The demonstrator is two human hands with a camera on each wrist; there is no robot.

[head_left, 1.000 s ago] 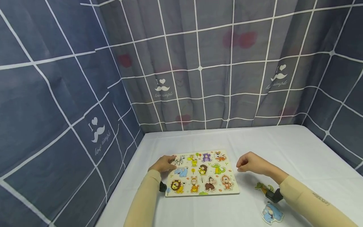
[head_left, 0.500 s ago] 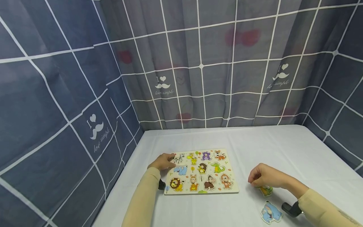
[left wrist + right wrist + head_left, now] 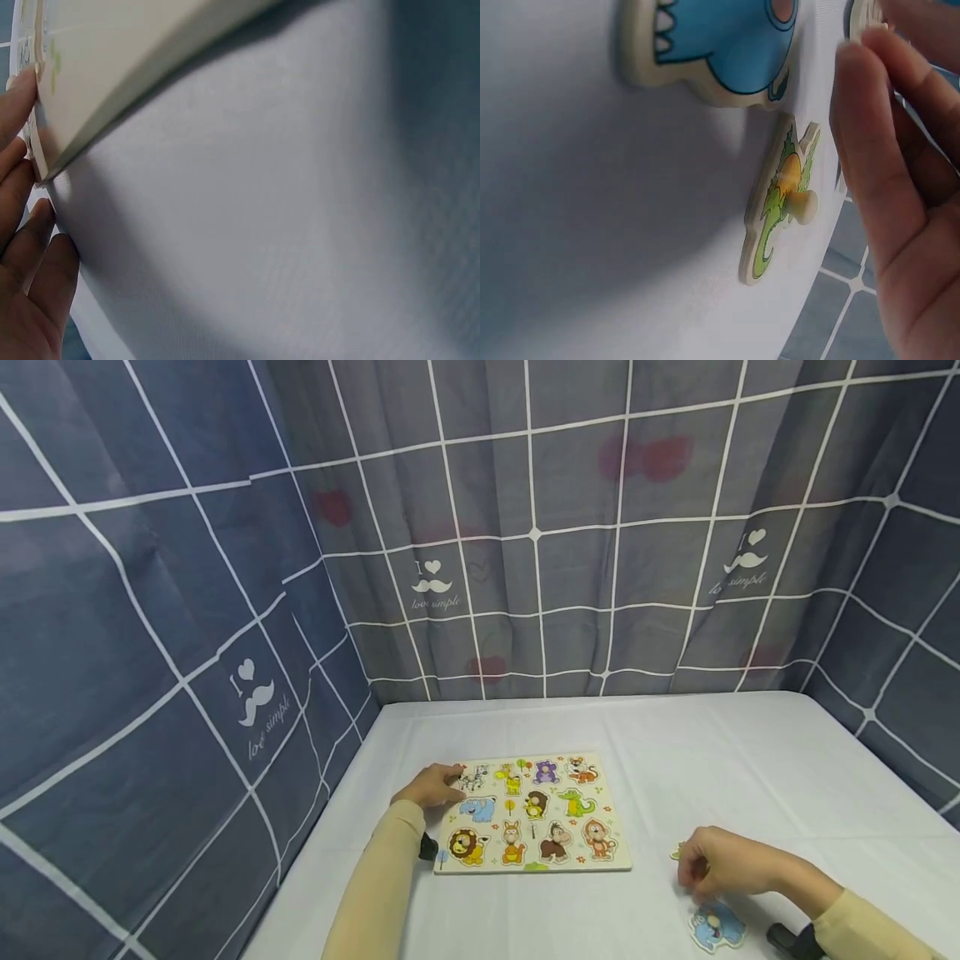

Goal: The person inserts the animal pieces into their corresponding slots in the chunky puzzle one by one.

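Note:
A wooden puzzle board (image 3: pixel 495 831) with several animal pictures lies on the white table. My left hand (image 3: pixel 429 787) rests at its far left corner, thumb and fingertips against the edge. In the left wrist view the fingers (image 3: pixel 56 274) lie along the board's corner (image 3: pixel 127 67). My right hand (image 3: pixel 731 864) hovers with loosely bent fingers just above a blue elephant puzzle piece (image 3: pixel 716 928); nothing shows between its fingertips. Part of the elephant piece (image 3: pixel 739 45) fills the top of the right wrist view. A green crocodile piece (image 3: pixel 780 199) with a wooden knob lies beyond it, mostly hidden by the hand in the head view.
The white tablecloth (image 3: pixel 652 752) spreads around the board and the pieces. Dark blue-grey curtains (image 3: pixel 570 568) with white grid lines stand along the back and both sides. A black wrist strap mount (image 3: pixel 795 941) sits by the right sleeve.
My right hand has moved from beside the board's right edge, rightward and nearer to me, passing over the crocodile piece to the elephant piece. The left hand and board stay in place.

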